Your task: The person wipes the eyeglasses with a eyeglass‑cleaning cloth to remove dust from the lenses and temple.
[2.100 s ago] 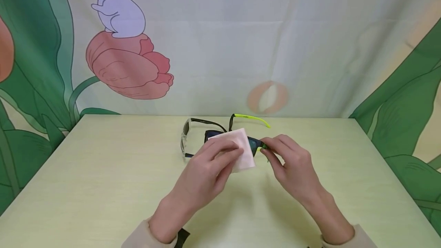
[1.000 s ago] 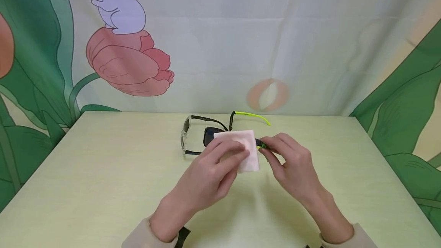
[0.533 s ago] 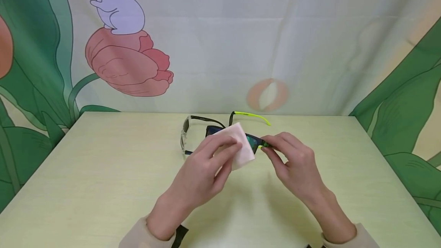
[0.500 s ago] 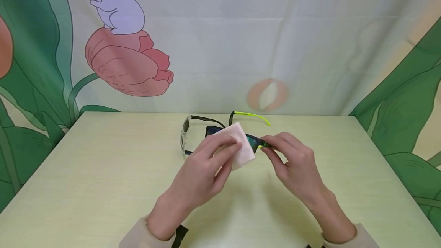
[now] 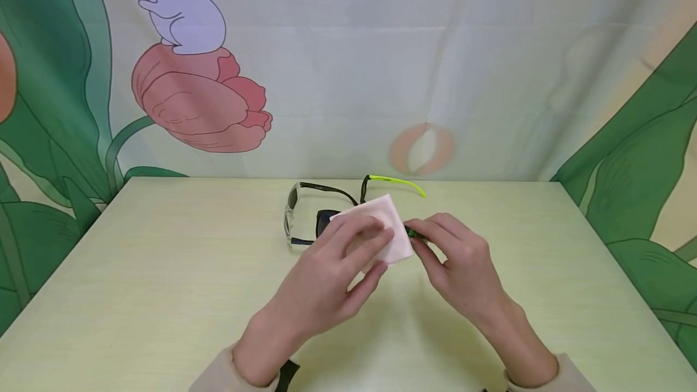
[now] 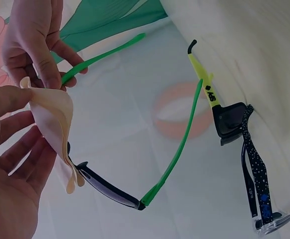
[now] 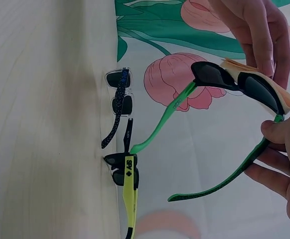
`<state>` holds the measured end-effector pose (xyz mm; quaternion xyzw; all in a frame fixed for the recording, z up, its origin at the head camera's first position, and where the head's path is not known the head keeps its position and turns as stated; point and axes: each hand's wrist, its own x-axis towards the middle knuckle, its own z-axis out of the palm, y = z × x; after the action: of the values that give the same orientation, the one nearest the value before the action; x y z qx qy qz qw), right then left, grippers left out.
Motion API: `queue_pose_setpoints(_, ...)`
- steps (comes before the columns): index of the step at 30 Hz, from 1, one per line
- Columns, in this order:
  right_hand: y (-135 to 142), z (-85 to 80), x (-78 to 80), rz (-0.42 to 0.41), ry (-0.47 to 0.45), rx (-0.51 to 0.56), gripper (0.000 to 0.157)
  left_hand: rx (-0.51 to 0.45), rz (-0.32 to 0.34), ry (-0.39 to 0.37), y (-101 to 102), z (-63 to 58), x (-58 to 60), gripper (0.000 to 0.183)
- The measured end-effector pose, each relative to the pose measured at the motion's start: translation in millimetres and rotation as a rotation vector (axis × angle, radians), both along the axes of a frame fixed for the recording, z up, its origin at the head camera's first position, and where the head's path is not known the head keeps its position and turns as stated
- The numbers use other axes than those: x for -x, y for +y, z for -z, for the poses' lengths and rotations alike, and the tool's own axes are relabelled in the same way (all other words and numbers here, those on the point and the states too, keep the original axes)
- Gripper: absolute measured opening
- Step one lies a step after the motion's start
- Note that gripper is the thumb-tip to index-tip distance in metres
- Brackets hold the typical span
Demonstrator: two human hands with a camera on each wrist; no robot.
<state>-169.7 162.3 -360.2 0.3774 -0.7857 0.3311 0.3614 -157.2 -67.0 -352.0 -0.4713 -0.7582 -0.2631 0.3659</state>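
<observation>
My right hand point(image 5: 463, 265) pinches a pair of dark sunglasses with green temples point(image 7: 259, 91) near one hinge, above the table. The temples are unfolded, and one green temple point(image 6: 172, 164) stretches away from the hands in the left wrist view. A pale pink cleaning cloth point(image 5: 400, 241) lies over the front of one lens, held there by my left hand point(image 5: 327, 277). The thumb of that hand stands a little apart from its other fingers. In the head view the cloth and fingers hide most of the frame; the far lens point(image 5: 325, 221) shows at the left.
Behind the hands, on the table point(image 5: 163, 271), sit sunglasses with yellow temples point(image 5: 394, 180) and a clear-framed pair with dark temples point(image 5: 287, 221). A printed curtain point(image 5: 327, 77) hangs at the table's back edge.
The cloth shifts left and right across the lens and is now farther right, near the right fingers. My left thumb has spread away from the cloth. The held sunglasses have tilted slightly.
</observation>
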Motion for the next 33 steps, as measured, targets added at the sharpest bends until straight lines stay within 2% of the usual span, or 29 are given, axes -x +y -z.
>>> queue_pose_setpoints(6,-0.1,-1.1,0.8,0.003,0.000,0.017,0.030,0.014,0.011,0.038,0.2,1.2,0.4,0.042)
queue_pose_setpoints(15,2.9,-6.7,-0.9,0.019,-0.013,0.054,0.032,0.003,0.021,0.065,-6.4,-0.5,3.4,0.026)
queue_pose_setpoints(19,4.4,-7.5,-0.1,0.043,-0.008,0.053,0.032,-0.028,0.001,0.053,-9.7,0.6,4.2,0.022)
queue_pose_setpoints(23,5.3,-8.3,0.5,0.060,-0.005,0.048,0.030,-0.045,-0.018,0.038,-13.0,-0.3,4.1,0.024)
queue_pose_setpoints(33,8.8,-9.2,0.9,0.028,-0.024,0.097,0.031,-0.060,-0.076,-0.024,-22.8,-6.3,7.0,0.032)
